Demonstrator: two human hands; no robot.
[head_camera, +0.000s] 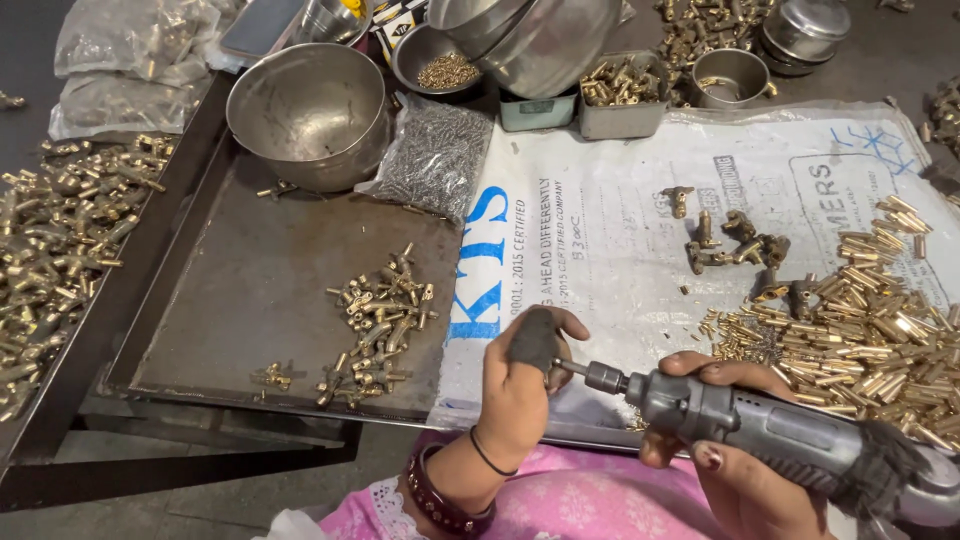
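Brass part, hidden in the left hand (520, 385), meets the driver (760, 425) tip; the right hand (735, 470) is wrapped around the driver. A small pile (375, 325) lies on the tray (250, 290), a large heap (870, 340) on the sack (620, 250).

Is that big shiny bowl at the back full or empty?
Empty. The big steel bowl shows only its bare grey inside, while the small bowl behind it holds a heap of little brass bits.

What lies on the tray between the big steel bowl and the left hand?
In the head view, a loose cluster of small brass fittings lies on the tray, between the steel bowl and the left hand.
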